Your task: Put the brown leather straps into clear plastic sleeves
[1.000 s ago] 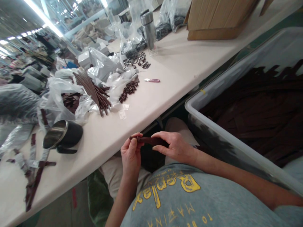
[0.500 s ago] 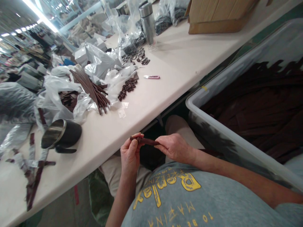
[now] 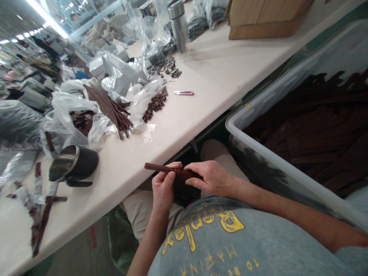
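Note:
A dark brown leather strap (image 3: 161, 167) lies across both hands, and its free end sticks out to the left past my left hand (image 3: 163, 188). My left thumb and fingers pinch it near the middle. My right hand (image 3: 212, 178) holds the other end, with its fingertips curled over the strap and that end hidden under them. Both hands are over my lap, just below the table's front edge. On the table, a bundle of similar brown straps (image 3: 109, 111) lies in clear plastic film, out of reach of my fingers.
On the white table (image 3: 230, 65) stand a black steel-lined mug (image 3: 73, 163), a steel flask (image 3: 178, 27) and a cardboard box (image 3: 264, 19). Brown loops (image 3: 154, 107), metal buckles (image 3: 163, 69) and a pink-handled blade (image 3: 184, 92) lie there too. To my right, a plastic bin (image 3: 276, 163) holds many straps.
The strap has slid left through my left hand, and much more of it now sticks out. My right hand has closed over its other end. The view has shifted slightly.

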A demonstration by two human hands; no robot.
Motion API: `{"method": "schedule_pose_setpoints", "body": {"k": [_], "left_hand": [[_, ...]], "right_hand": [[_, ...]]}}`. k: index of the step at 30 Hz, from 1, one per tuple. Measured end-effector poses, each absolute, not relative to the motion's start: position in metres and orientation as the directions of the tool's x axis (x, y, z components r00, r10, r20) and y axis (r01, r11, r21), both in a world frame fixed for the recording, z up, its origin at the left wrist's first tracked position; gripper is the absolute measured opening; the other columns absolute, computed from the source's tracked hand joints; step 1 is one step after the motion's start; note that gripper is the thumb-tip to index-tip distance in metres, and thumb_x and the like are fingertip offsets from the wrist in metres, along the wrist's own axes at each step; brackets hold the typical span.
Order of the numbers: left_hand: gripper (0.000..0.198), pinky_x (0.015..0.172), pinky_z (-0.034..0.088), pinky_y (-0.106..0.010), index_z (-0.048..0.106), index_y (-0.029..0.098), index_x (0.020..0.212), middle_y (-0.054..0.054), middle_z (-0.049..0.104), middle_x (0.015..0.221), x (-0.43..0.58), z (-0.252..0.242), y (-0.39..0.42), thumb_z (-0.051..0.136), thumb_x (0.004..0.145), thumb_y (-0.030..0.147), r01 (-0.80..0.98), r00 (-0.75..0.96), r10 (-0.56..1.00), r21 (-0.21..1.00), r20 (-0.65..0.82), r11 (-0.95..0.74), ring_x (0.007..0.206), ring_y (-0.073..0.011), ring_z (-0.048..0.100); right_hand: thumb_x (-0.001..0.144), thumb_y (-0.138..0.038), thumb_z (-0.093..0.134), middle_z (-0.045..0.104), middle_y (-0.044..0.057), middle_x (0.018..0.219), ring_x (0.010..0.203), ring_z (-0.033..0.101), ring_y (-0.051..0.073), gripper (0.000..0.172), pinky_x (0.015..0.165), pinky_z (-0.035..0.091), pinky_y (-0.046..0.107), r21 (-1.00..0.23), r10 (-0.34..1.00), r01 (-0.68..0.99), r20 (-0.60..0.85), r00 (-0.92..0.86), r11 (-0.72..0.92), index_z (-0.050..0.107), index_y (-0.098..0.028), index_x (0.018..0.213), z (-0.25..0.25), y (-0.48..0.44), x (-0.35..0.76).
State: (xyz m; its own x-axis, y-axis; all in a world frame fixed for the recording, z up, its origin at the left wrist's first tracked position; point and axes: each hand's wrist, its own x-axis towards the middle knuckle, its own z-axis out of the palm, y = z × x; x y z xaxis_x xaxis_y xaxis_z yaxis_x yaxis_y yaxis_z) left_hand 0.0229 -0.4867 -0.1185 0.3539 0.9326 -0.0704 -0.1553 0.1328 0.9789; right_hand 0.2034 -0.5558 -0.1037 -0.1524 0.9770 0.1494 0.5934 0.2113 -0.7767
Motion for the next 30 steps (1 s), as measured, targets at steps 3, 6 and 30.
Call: {"method": "schedule_pose_setpoints", "body": {"k": [3, 6, 30], "left_hand": [[0.027, 0.09, 0.054, -0.035, 0.079, 0.019, 0.092, -0.008, 0.077, 0.096, 0.021, -0.118, -0.484, 0.079, 0.075, 0.041, -0.23, 0.308, 0.95, 0.966, -0.044, 0.119, 0.096, -0.023, 0.07], [0.029, 0.085, 0.056, -0.034, 0.079, 0.019, 0.092, -0.01, 0.077, 0.1, 0.022, -0.119, -0.488, 0.081, 0.073, 0.042, -0.219, 0.317, 0.946, 0.964, -0.075, 0.15, 0.095, -0.0241, 0.071], [0.027, 0.105, 0.046, -0.043, 0.078, 0.02, 0.101, -0.012, 0.073, 0.116, 0.025, -0.135, -0.508, 0.071, 0.083, 0.039, -0.141, 0.51, 0.849, 0.96, -0.14, 0.242, 0.115, -0.0291, 0.064]], "right_hand": [[0.096, -0.031, 0.061, 0.072, 0.004, 0.089, 0.077, 0.064, 0.018, 0.018, 0.065, 0.038, 0.026, -0.765, 0.983, 0.618, 0.121, -0.142, 0.183, 0.065, -0.017, 0.106, -0.108, -0.559, 0.205], [0.098, -0.026, 0.056, 0.069, 0.002, 0.078, 0.068, 0.061, 0.016, 0.014, 0.06, 0.034, 0.026, -0.709, 0.988, 0.688, 0.118, -0.1, 0.155, 0.066, -0.018, 0.091, -0.116, -0.561, 0.2], [0.099, -0.033, 0.054, 0.07, 0.002, 0.081, 0.068, 0.06, 0.015, 0.024, 0.061, 0.037, 0.026, -0.819, 0.99, 0.56, 0.066, -0.124, 0.125, 0.067, -0.017, 0.086, -0.11, -0.574, 0.205]]}}
